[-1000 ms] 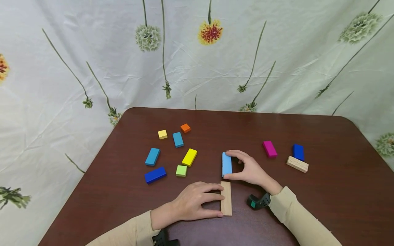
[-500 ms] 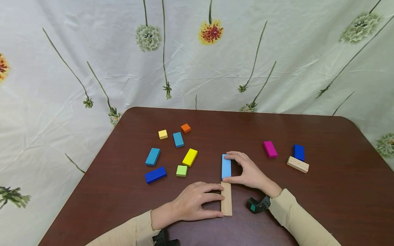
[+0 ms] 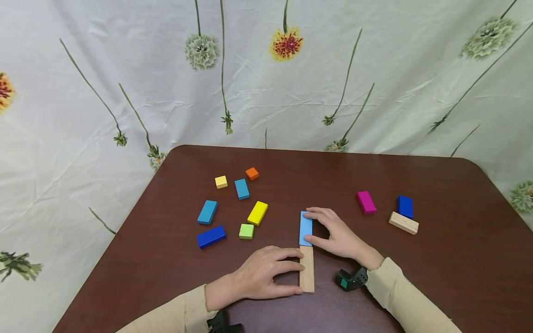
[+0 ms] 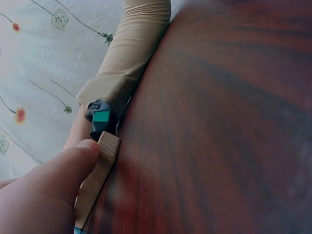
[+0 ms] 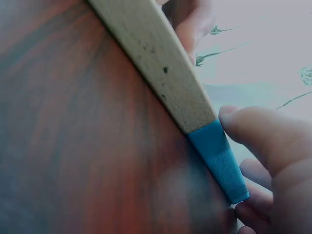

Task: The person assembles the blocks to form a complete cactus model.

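A plain wooden block (image 3: 306, 270) lies lengthwise on the table in front of the person. The left hand (image 3: 266, 273) rests against its left side, with two fingertips on its upper edge and the thumb by its near end. End to end with it, farther away, is a light blue block (image 3: 306, 229). The right hand (image 3: 339, 233) holds this block from the right, thumb near the joint and fingers at the far end. In the right wrist view, the blue block (image 5: 219, 161) and wooden block (image 5: 156, 68) touch, and the thumb (image 5: 243, 126) overlaps the blue edge.
Several blocks lie to the left, among them a dark blue block (image 3: 211, 237), a yellow block (image 3: 257, 212) and a green cube (image 3: 246, 231). At the right are a magenta block (image 3: 366, 202), a blue block (image 3: 405, 206) and a wooden block (image 3: 404, 223).
The right hand has drawn the light blue block nearer until its end meets the wooden block. Its thumb has shifted off the near end onto the block's edge. The left hand has stayed put.
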A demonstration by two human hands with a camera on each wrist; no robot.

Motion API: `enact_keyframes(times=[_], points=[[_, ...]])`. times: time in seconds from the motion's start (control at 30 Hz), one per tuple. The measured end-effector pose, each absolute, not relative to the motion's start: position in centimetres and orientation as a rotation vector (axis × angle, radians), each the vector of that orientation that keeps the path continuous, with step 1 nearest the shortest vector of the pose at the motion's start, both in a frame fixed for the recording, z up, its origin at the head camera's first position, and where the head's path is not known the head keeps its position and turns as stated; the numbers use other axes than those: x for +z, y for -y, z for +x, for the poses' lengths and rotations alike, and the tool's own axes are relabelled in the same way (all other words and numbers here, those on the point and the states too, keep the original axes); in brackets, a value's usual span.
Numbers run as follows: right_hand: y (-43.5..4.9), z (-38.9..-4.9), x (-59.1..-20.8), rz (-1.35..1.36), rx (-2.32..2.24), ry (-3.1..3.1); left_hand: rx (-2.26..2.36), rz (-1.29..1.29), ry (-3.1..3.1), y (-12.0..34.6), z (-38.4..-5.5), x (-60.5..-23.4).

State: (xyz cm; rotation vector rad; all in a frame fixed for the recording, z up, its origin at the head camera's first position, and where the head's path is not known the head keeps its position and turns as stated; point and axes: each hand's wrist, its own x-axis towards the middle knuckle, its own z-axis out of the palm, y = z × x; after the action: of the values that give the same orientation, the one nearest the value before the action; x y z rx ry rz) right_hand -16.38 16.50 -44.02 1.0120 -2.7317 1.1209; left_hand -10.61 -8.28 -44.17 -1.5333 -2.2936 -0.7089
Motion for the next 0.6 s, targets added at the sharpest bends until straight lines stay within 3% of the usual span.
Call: enact_keyframes(times=[0.6], points=[[-16.93,-15.78,-44.01,1.003,1.134,2.746,-0.693,-1.553,2.286,8.34,-10.63,-44.15]])
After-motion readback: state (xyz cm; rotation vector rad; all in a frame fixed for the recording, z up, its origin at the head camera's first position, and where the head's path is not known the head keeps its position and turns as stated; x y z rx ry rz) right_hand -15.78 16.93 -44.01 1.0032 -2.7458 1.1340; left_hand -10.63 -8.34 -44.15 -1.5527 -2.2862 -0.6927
